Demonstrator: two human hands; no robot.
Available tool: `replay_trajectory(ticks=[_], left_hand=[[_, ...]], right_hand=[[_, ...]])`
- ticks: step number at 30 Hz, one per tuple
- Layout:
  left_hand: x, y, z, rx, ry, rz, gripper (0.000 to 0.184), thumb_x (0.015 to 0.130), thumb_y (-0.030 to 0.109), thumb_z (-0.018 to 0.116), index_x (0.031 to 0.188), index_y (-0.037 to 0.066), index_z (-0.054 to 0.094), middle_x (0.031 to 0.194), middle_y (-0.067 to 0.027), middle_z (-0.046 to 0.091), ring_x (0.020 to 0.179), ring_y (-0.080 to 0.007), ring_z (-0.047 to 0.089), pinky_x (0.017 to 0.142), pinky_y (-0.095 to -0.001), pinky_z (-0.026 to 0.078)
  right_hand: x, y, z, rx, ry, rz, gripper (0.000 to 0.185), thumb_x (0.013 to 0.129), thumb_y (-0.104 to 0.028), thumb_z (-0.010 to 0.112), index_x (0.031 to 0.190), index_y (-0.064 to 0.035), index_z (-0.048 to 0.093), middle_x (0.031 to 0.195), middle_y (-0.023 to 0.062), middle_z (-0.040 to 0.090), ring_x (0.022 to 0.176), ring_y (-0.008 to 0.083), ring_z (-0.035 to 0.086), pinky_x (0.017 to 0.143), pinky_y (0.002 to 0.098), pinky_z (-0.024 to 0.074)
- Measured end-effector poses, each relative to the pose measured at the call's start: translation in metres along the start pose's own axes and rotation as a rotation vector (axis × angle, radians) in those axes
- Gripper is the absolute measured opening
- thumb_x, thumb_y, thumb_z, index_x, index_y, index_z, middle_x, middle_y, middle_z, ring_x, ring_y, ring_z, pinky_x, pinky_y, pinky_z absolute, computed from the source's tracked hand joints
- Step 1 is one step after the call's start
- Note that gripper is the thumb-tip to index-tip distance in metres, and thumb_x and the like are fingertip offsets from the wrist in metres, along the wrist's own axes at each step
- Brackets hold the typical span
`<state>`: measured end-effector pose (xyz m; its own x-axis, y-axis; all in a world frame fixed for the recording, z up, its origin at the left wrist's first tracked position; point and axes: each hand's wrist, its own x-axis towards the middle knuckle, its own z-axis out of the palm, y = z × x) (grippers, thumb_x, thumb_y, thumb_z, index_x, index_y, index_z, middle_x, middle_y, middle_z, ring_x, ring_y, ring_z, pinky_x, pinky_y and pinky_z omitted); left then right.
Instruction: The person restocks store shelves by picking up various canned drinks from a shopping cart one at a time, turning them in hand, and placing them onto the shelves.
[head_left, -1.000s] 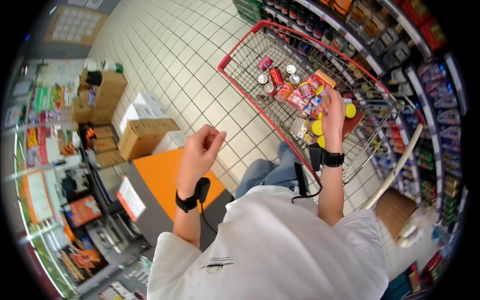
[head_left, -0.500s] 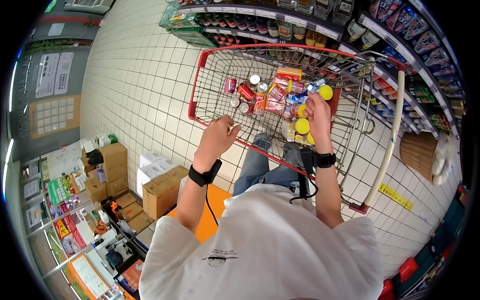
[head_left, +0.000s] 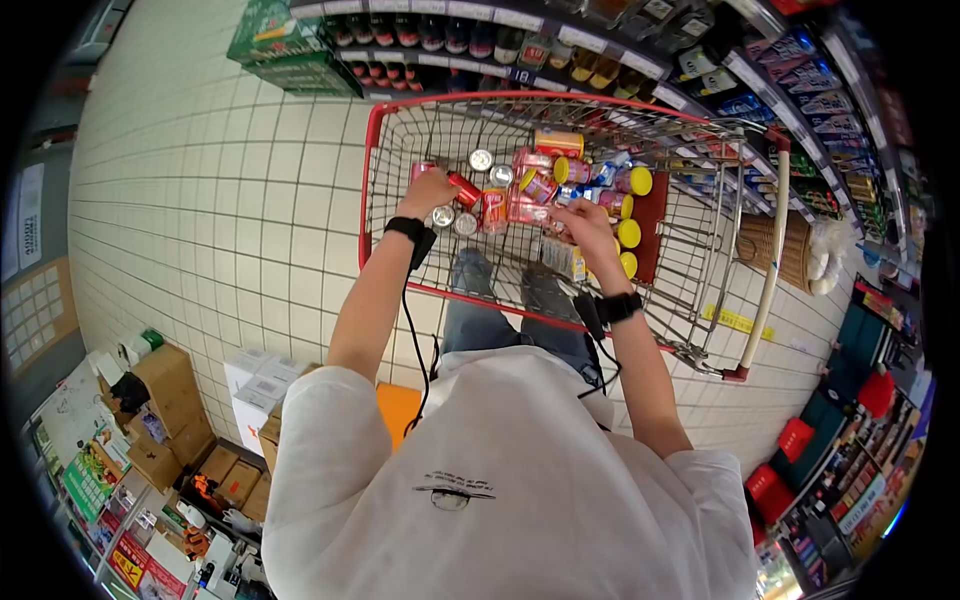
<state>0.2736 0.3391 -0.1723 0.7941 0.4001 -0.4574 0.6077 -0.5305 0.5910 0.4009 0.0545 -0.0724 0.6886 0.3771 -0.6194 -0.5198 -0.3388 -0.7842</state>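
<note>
A red can [head_left: 464, 190] lies on its side by the left fingers [head_left: 443, 180], a pink can [head_left: 421, 169] partly hidden behind them. A shiny pink pack [head_left: 526, 209] lies near the right fingers [head_left: 571, 209].

**Pale Tiles Between Bottle Shelves and Stacked Cartons**

We are looking down on a shop floor of pale square tiles [head_left: 210, 190], where dark grout lines are forming a grid. Ahead of us, a bottle shelf [head_left: 500, 16] is running beside green boxes [head_left: 290, 60]; packet shelves [head_left: 800, 125] are curving down the right. A wicker basket [head_left: 793, 250] is standing near a yellow floor strip [head_left: 738, 320]. On our left, brown cartons [head_left: 172, 392] and white cartons [head_left: 258, 388] are sitting below a grey wall panel [head_left: 40, 175] that is bearing a printed notice [head_left: 31, 215]. Light is falling brightly across the tiles.
</note>
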Motion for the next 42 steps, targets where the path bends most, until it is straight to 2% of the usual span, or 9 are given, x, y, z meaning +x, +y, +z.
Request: replay_trajectory(ticks=[4,8,12,16,20,23,28,39,42], left_hand=[[0.017,-0.056,0.044,0.011,-0.289,-0.214,0.045,0.077,0.036,0.071,0.081,-0.009,0.065,0.075,-0.0192,0.068,0.063,-0.0317,0.067,0.056,-0.0396,0.054],[0.024,-0.105,0.085,0.164,-0.511,-0.350,0.092,0.081,0.029,0.066,0.151,-0.002,0.015,0.121,-0.0327,0.060,0.106,-0.0376,0.066,0.090,-0.0421,0.054],[0.027,-0.117,0.098,0.159,-0.522,-0.341,0.094,0.079,0.020,0.068,0.154,0.012,0.013,0.142,-0.0440,0.029,0.109,-0.0432,0.063,0.095,-0.0430,0.053],[0.034,-0.117,0.105,0.093,-0.536,-0.271,0.098,0.072,0.013,0.073,0.153,0.018,0.019,0.148,-0.0411,0.019,0.117,-0.0495,0.056,0.100,-0.0455,0.050],[0.044,-0.175,0.174,0.101,-0.398,0.036,0.086,0.071,0.018,0.077,0.146,0.021,0.034,0.143,-0.0401,0.028,0.112,-0.0517,0.057,0.101,-0.0473,0.050],[0.037,-0.145,0.160,0.070,-0.422,-0.193,0.083,0.073,0.007,0.071,0.146,0.021,0.034,0.148,-0.0392,0.024,0.118,-0.0509,0.055,0.097,-0.0474,0.052],[0.035,-0.147,0.166,0.239,-0.355,-0.120,0.069,0.080,0.005,0.063,0.141,0.022,0.034,0.145,-0.0288,0.036,0.122,-0.0478,0.053,0.092,-0.0495,0.053],[0.031,-0.116,0.095,0.124,-0.432,-0.034,0.077,0.070,0.015,0.078,0.137,0.011,0.041,0.117,-0.0333,0.056,0.107,-0.0471,0.060,0.094,-0.0469,0.052],[0.016,-0.085,0.045,-0.083,-0.347,0.135,0.071,0.071,0.025,0.078,0.133,0.012,0.047,0.103,-0.0216,0.068,0.099,-0.0387,0.066,0.086,-0.0438,0.053]], right_hand=[[0.049,0.049,0.040,-0.249,-0.153,0.164,0.019,0.085,-0.019,0.073,0.081,-0.0095,0.057,0.066,-0.0035,0.053,0.058,0.0071,0.053,0.053,0.0235,0.0448],[0.076,0.088,0.066,-0.229,-0.113,0.369,0.020,0.087,-0.021,0.072,0.082,-0.0088,0.058,0.072,-0.0029,0.054,0.065,0.0090,0.054,0.061,0.0279,0.0490],[0.088,0.122,0.080,-0.284,-0.139,0.523,0.019,0.089,-0.021,0.069,0.082,-0.0068,0.058,0.078,-0.0002,0.057,0.068,0.0098,0.055,0.062,0.0290,0.0510],[0.094,0.154,0.088,-0.342,-0.080,0.482,0.023,0.084,-0.024,0.072,0.088,-0.0030,0.064,0.079,0.0015,0.063,0.068,0.0112,0.061,0.060,0.0275,0.0537],[0.087,0.162,0.095,-0.557,-0.062,0.425,0.032,0.079,-0.028,0.074,0.091,0.0005,0.066,0.071,0.0054,0.065,0.059,0.0131,0.064,0.050,0.0281,0.0532],[0.079,0.180,0.092,-0.626,-0.039,0.359,0.032,0.079,-0.027,0.074,0.091,0.0009,0.066,0.069,0.0064,0.065,0.058,0.0131,0.064,0.051,0.0277,0.0531],[0.067,0.176,0.082,-0.540,-0.073,0.452,0.028,0.081,-0.026,0.073,0.085,-0.0001,0.063,0.070,0.0064,0.065,0.058,0.0130,0.063,0.050,0.0286,0.0519],[0.075,0.138,0.046,-0.487,-0.109,0.270,0.027,0.082,-0.024,0.073,0.089,0.0004,0.064,0.074,0.0044,0.066,0.063,0.0108,0.063,0.053,0.0274,0.0528],[0.078,0.096,0.054,-0.461,-0.243,0.312,0.027,0.083,-0.028,0.074,0.090,-0.0037,0.063,0.077,0.0015,0.064,0.066,0.0098,0.062,0.058,0.0257,0.0540]])
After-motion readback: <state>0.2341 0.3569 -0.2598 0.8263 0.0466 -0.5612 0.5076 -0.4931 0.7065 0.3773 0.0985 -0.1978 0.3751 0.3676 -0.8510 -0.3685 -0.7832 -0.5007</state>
